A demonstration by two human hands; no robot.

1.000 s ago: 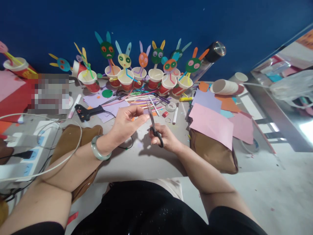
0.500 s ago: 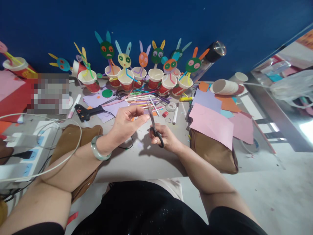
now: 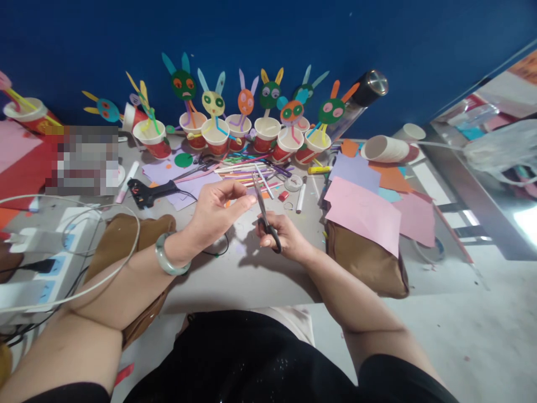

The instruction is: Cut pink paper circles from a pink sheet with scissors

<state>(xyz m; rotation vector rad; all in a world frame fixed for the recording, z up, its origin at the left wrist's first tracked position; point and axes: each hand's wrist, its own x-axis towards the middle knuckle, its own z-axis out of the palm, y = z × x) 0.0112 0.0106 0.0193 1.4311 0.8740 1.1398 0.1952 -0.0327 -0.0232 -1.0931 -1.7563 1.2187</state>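
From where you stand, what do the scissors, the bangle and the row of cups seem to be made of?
Scissors: grey metal blades; black handles, probably smooth plastic.
Bangle: pale green, glossy with highlights; perhaps jade, though glass is possible.
Cups: likely coated paper, with red printed sides and rolled white rims.

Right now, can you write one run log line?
right hand: holds scissors | left hand: beside scissors, grip unclear | beyond: cups with paper faces | right: pink paper

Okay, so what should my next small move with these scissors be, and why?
I'd probably ease the left hand slightly back before any cut: the right hand grips the scissors, and the left thumb tip appears right beside the blades.
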